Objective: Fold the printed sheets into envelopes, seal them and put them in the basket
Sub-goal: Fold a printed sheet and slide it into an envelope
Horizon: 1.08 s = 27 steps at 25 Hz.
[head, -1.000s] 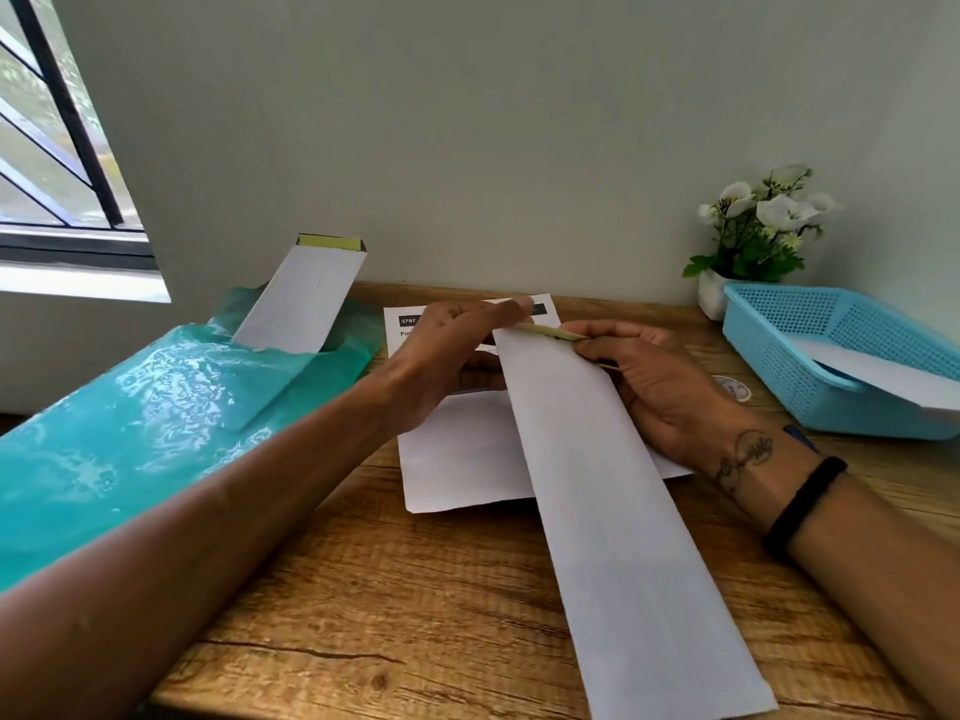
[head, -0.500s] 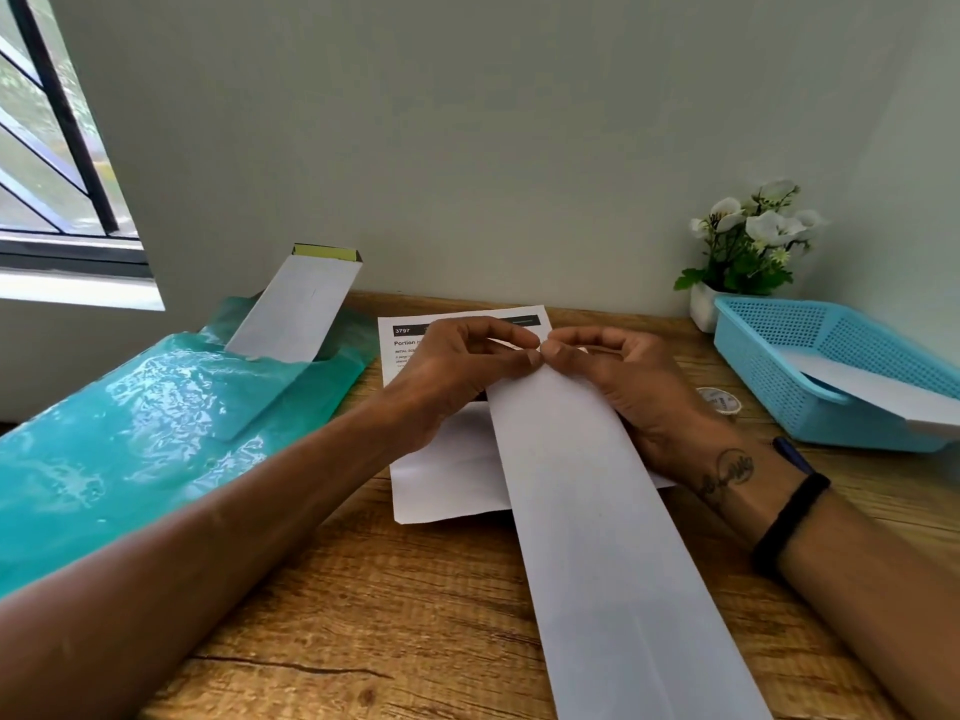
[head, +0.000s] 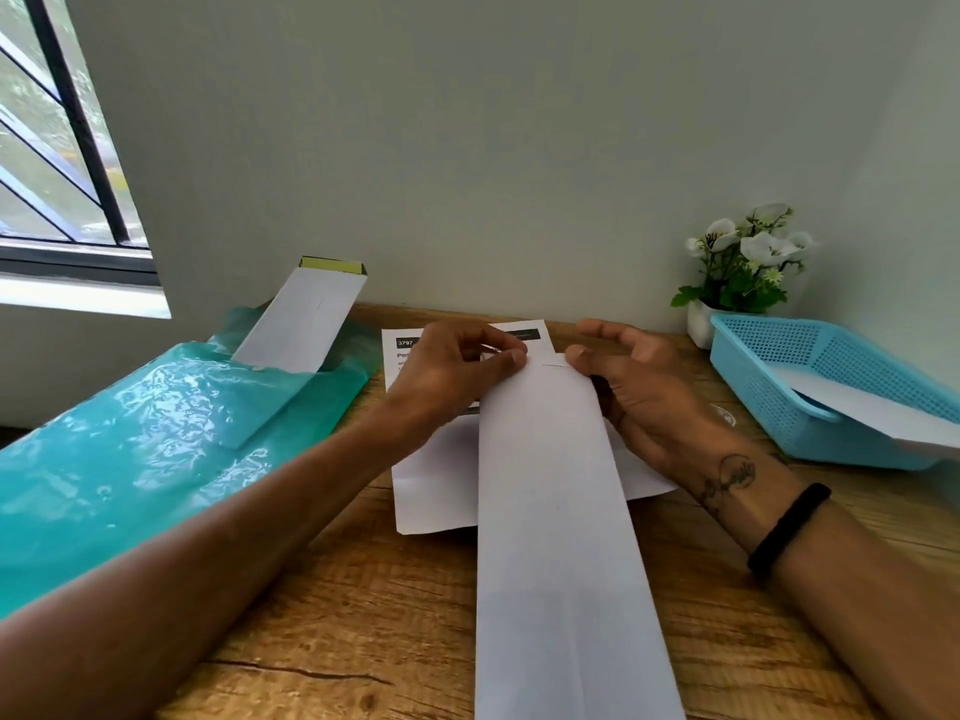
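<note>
Envelope (head: 550,511) lies lengthwise on the desk (head: 363,615) over the printed sheets (head: 441,480); left hand (head: 457,376) pinches its far flap, right hand (head: 639,392) presses there with fingers extended, likely sealing. Basket (head: 810,387) waits well right.

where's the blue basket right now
In the head view the blue basket sits at the far right of the wooden table, just right of the white flower pot, with a white envelope inside.
</note>
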### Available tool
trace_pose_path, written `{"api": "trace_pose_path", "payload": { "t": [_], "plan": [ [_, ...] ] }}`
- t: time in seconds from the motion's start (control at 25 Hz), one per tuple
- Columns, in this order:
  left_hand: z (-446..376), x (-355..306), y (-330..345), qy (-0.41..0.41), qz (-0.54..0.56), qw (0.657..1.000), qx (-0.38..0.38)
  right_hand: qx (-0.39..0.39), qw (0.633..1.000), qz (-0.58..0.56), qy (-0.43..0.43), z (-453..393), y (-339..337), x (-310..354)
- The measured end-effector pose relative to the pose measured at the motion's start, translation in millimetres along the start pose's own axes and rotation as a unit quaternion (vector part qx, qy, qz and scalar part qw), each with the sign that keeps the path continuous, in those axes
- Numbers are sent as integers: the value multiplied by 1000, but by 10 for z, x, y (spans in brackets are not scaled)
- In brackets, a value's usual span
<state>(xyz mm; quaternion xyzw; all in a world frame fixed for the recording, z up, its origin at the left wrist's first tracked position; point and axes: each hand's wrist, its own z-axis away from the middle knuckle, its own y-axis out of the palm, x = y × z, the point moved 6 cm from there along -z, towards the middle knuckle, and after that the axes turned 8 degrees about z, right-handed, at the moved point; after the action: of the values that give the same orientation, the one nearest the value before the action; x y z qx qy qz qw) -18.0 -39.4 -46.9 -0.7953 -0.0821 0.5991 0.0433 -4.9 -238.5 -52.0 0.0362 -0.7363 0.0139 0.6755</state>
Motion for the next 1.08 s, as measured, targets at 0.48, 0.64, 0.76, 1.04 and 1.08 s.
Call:
{"api": "trace_pose_path", "payload": {
  "t": [0.48, 0.64, 0.76, 1.04, 1.08],
  "plan": [
    [95, -184, 30, -67, 124, 990, 15, 49, 983, 116, -137, 124, 139, 233],
    [21, 9, -114, -99, 168, 980, -39, -14, 974, 158, -159, 124, 93, 203],
    [-23, 110, -179, -141, 226, 960, -91, 40, 994, 86, -56, 82, 102, 64],
    [-155, 81, -430, -14, -47, 987, -153, 36, 997, 69, 0, 4, -16, -11],
    [-139, -33, -437, 45, -156, 975, -154, 18, 997, 79, 5, -12, -51, -38]
  ]
}}
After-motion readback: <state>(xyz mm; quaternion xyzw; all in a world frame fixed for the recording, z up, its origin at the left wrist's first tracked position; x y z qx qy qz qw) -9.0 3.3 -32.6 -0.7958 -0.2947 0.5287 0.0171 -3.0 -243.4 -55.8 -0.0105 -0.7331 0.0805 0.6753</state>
